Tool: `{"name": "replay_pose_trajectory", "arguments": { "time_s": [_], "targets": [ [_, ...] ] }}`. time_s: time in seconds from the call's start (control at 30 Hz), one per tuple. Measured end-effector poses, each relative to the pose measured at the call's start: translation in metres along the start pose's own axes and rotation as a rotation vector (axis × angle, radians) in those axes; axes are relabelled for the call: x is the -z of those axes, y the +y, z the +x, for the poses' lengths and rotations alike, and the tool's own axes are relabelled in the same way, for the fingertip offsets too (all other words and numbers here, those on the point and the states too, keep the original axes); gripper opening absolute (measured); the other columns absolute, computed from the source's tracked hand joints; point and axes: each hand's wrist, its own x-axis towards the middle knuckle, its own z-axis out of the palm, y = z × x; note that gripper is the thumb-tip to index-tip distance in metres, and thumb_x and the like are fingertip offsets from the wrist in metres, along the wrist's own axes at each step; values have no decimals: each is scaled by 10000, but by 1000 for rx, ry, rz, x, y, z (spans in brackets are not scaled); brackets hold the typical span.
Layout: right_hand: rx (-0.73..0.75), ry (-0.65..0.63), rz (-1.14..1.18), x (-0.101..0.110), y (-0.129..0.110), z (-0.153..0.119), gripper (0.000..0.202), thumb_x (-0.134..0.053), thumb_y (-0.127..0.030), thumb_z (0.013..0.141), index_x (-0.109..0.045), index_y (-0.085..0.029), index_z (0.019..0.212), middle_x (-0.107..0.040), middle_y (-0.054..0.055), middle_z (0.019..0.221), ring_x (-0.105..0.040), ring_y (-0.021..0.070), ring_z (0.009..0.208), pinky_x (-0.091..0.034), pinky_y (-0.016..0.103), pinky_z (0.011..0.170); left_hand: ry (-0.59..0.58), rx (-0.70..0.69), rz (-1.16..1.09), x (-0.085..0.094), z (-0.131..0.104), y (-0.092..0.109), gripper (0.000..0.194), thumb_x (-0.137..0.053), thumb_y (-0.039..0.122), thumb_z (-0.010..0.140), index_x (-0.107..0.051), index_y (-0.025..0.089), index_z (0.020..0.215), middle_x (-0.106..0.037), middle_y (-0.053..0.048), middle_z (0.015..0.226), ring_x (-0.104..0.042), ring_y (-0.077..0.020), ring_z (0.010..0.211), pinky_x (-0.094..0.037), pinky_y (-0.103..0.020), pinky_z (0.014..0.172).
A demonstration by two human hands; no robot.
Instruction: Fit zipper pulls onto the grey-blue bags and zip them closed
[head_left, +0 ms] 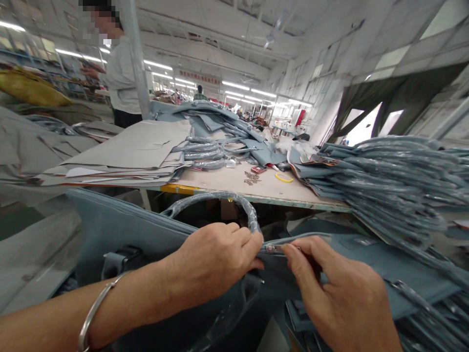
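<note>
A blue-grey handbag lies across the front, its looped handle wrapped in clear plastic. My left hand is closed on the bag's top edge, right beside the foot of the handle; the fingertips are partly hidden. Just to its right, my right hand pinches a small metal zipper pull between thumb and forefinger at the bag's opening. A second plastic-wrapped handle hangs down below my left hand. Near my left forearm, a buckled strap shows on the bag's front.
Behind the bag stands a worktable with small metal parts, a yellow ring and flat grey panels. A heap of wrapped handles rises at right. Another person stands at the back left by a post.
</note>
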Motion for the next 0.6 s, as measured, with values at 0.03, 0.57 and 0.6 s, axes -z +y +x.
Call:
{"name": "replay_pose_trajectory", "arguments": {
  "time_s": [0.03,0.57,0.6],
  "targets": [
    [-5,1,-6,2,-2,0,233,-485,-257,1000,-607,-219,806,-597,-81,651,-581,69,516,-351,225,518,6,-9,-18,2,2,1,244,-553,377,966,-531,157,1070,-575,0,832,-545,-204,686,-419,-368,570],
    [-290,157,-43,7,43,-23,265,-580,-343,954,-628,-210,731,-545,-80,541,-523,72,443,-362,199,469,78,-72,-135,10,-12,3,204,-394,247,1027,-503,186,865,-536,-4,758,-492,-182,621,-349,-324,524],
    [-272,137,46,9,45,-30,251,-569,-314,961,-623,-212,738,-560,-72,572,-536,75,474,-379,184,483,96,-83,-143,10,-17,3,192,-391,235,1029,-519,178,898,-542,0,757,-490,-172,619,-353,-317,530]
  ]
}}
